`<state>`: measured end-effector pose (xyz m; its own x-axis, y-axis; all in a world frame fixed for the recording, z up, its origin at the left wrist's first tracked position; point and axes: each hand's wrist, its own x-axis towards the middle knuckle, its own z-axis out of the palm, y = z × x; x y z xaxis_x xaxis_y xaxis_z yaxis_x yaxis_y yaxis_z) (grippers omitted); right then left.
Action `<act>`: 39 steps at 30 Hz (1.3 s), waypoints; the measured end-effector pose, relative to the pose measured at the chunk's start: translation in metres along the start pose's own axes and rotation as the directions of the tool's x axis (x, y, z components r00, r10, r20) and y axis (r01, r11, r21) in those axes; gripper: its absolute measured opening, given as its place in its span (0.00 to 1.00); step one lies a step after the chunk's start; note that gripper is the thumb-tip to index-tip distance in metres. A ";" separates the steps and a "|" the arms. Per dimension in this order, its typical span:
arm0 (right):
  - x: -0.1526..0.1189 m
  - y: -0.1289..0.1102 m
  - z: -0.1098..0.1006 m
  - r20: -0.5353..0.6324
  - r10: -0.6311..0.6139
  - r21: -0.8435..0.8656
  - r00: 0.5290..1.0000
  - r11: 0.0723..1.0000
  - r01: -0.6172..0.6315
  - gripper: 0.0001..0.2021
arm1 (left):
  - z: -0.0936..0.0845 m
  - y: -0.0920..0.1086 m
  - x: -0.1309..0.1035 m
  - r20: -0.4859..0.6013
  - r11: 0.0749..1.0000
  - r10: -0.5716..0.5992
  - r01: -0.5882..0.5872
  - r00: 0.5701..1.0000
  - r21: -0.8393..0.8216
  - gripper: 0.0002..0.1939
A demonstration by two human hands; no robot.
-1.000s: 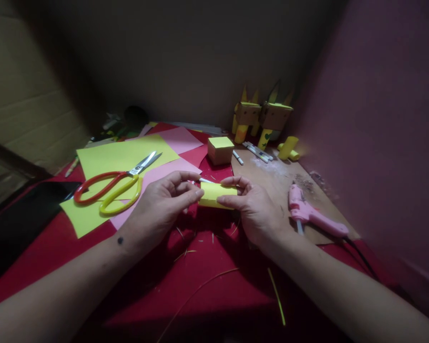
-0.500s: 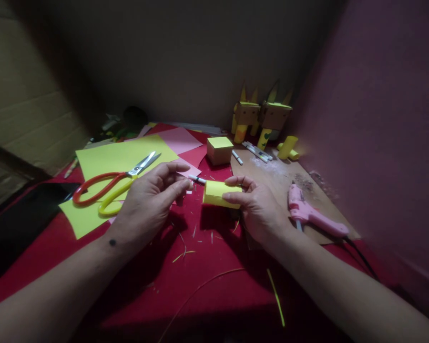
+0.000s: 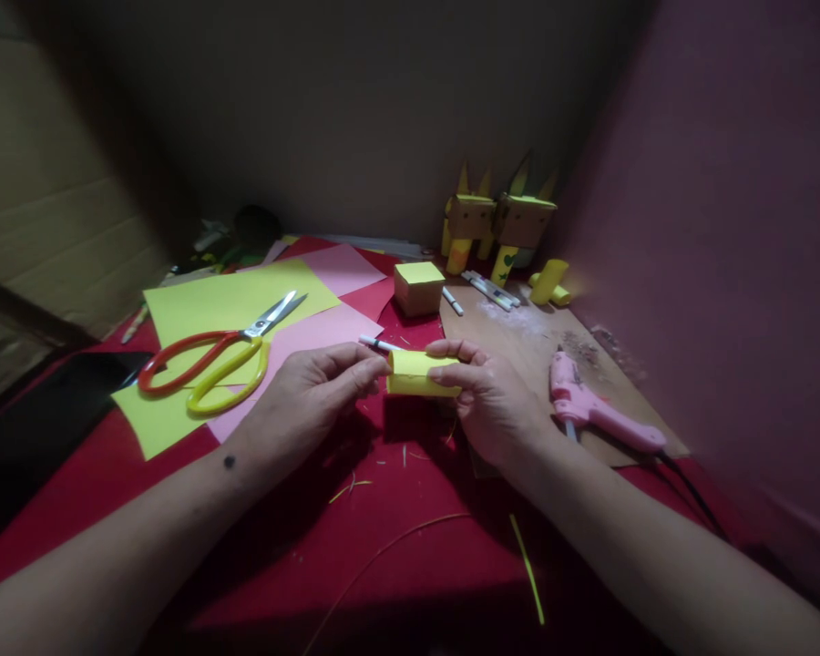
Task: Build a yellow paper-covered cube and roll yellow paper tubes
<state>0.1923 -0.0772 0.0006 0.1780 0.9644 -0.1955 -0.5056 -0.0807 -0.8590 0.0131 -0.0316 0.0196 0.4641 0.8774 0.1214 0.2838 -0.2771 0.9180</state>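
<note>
A small yellow paper roll (image 3: 420,374) is held above the red cloth, its length running sideways. My right hand (image 3: 488,392) grips its right end between thumb and fingers. At the left end, the thumb and fingertips of my left hand (image 3: 328,387) are pressed together at the rim; whether they pinch the paper itself is too small to tell. Just behind the roll lies a white marker (image 3: 377,343). Farther back stands a cardboard box (image 3: 419,296) with a yellow top.
Scissors (image 3: 252,342) with red and yellow handles rest on yellow paper (image 3: 225,301). A pink glue gun (image 3: 591,405) lies on cardboard (image 3: 519,342) at the right. Two cardboard animal figures (image 3: 471,219) stand behind. A black object (image 3: 47,419) is at left.
My left hand has moved right and toward me, from apart from the roll to its left end. My right hand and the roll have hardly moved.
</note>
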 end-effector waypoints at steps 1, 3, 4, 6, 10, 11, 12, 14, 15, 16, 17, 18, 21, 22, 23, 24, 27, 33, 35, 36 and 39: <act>0.000 0.000 0.000 0.004 0.003 0.002 1.000 1.000 -0.003 0.16 | 0.000 0.000 0.000 0.002 1.000 -0.004 0.004 1.000 -0.010 0.13; 0.000 0.000 0.000 0.014 0.005 0.002 1.000 1.000 -0.005 0.16 | 0.001 0.000 -0.001 0.006 0.999 -0.030 0.030 1.000 -0.044 0.11; 0.000 0.000 0.000 0.019 0.003 0.003 1.000 1.000 -0.003 0.16 | 0.002 0.001 -0.002 0.011 0.997 -0.048 0.049 0.999 -0.068 0.10; -0.001 0.000 0.000 0.022 -0.002 0.004 1.000 1.000 0.002 0.16 | 0.003 0.001 -0.002 0.015 0.992 -0.075 0.076 0.997 -0.097 0.09; -0.003 -0.002 0.001 0.007 0.014 0.009 1.000 1.000 -0.014 0.15 | 0.004 0.001 -0.002 0.018 0.994 -0.081 0.082 0.997 -0.073 0.09; -0.003 -0.003 0.002 0.004 0.019 0.013 1.000 1.000 -0.019 0.15 | 0.004 0.001 -0.002 0.023 0.994 -0.081 0.083 0.996 -0.073 0.10; -0.004 -0.003 0.002 0.004 0.022 0.017 1.000 1.000 -0.022 0.15 | 0.004 0.001 -0.002 0.027 0.994 -0.079 0.081 0.997 -0.078 0.10; -0.004 -0.004 0.003 0.008 0.023 0.023 1.000 0.999 -0.024 0.14 | 0.003 0.001 -0.002 0.034 0.994 -0.067 0.069 0.997 -0.079 0.09; -0.004 -0.004 0.004 0.013 0.025 0.021 1.000 0.999 -0.025 0.14 | 0.003 0.001 -0.002 0.035 0.995 -0.059 0.062 0.998 -0.075 0.09; -0.004 -0.004 0.004 0.018 0.027 0.017 0.999 1.000 -0.027 0.13 | 0.003 0.001 -0.002 0.033 0.996 -0.056 0.058 0.998 -0.069 0.09; -0.004 -0.004 0.004 0.021 0.029 0.012 0.999 1.000 -0.029 0.12 | 0.003 0.001 -0.002 0.030 0.996 -0.056 0.058 0.998 -0.062 0.09; -0.004 -0.004 0.004 0.024 0.031 0.010 0.999 0.999 -0.031 0.11 | 0.002 0.001 -0.002 0.027 0.997 -0.058 0.059 0.998 -0.055 0.09; -0.004 -0.007 0.004 0.030 0.040 0.034 0.999 0.999 -0.041 0.08 | 0.002 0.001 -0.002 0.007 0.997 -0.054 0.054 0.999 -0.051 0.11; -0.004 -0.008 0.005 0.038 0.051 0.050 0.998 0.997 -0.053 0.07 | 0.001 0.000 -0.001 -0.015 0.998 -0.046 0.045 0.999 -0.054 0.10; -0.004 -0.009 0.005 0.051 0.068 0.064 0.996 0.995 -0.071 0.07 | 0.001 0.000 -0.001 -0.046 0.997 -0.033 0.030 0.998 -0.064 0.09; -0.004 -0.011 0.005 0.067 0.088 0.074 0.994 0.993 -0.093 0.07 | 0.001 0.000 -0.001 -0.082 0.997 -0.021 0.015 0.996 -0.077 0.07; -0.004 -0.014 0.005 0.111 0.134 0.085 0.985 0.986 -0.144 0.09 | 0.001 -0.001 -0.002 -0.172 0.992 0.060 -0.078 0.983 -0.099 0.05; -0.006 -0.014 0.003 0.218 0.220 0.121 0.951 0.961 -0.250 0.08 | 0.005 -0.005 -0.006 -0.152 0.902 0.426 -0.406 0.892 0.148 0.12; -0.007 -0.015 0.002 0.285 0.248 0.119 0.926 0.949 -0.291 0.09 | 0.005 -0.007 -0.008 -0.140 0.865 0.492 -0.463 0.859 0.195 0.11; -0.007 -0.015 0.001 0.319 0.257 0.110 0.912 0.946 -0.305 0.10 | 0.005 -0.007 -0.009 -0.135 0.849 0.515 -0.483 0.846 0.212 0.10; -0.008 -0.017 -0.002 0.384 0.252 0.059 0.889 0.953 -0.296 0.14 | 0.001 -0.008 -0.010 -0.143 0.809 0.572 -0.526 0.808 0.262 0.11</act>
<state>0.2011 -0.0836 0.0158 -0.2927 0.9332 -0.2083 -0.5849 -0.3471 -0.7331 0.0068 -0.0388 0.0106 0.4170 0.6065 0.6769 0.2054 -0.7884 0.5798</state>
